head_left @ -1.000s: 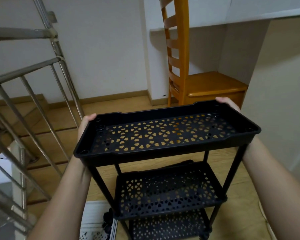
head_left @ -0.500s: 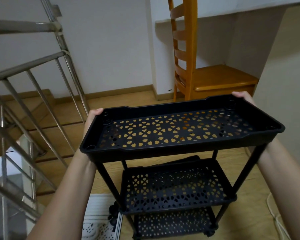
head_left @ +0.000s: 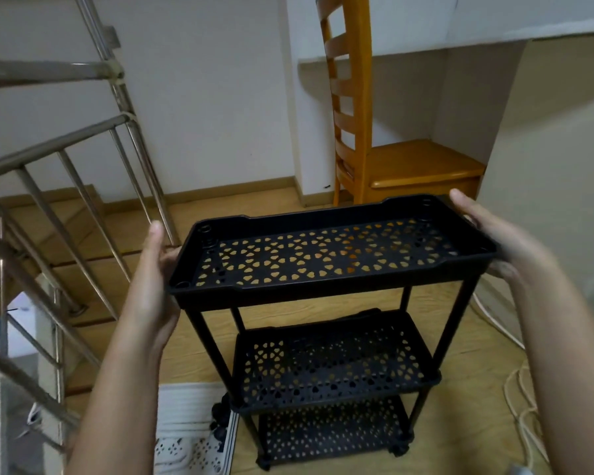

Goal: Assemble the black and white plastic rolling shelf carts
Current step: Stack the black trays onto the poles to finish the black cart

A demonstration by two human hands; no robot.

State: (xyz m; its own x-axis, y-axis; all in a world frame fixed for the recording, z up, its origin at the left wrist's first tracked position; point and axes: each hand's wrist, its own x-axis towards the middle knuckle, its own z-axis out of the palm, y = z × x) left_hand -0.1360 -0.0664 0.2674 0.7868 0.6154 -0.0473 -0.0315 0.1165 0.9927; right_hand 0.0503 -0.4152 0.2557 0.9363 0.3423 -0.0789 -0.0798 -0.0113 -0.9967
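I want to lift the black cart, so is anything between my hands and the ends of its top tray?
Nothing visible does. Your left hand is at the left end of the top tray, your right hand at its right end. The stair railing and wooden chair stand clear.

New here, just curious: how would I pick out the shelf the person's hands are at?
Find the orange wooden chair by the far wall; just in front stands a black three-tier cart. The shelf is its top tray, with the left hand at one end and the right hand at the other. Unlike the two tiers below, it is highest and the only one between hands.
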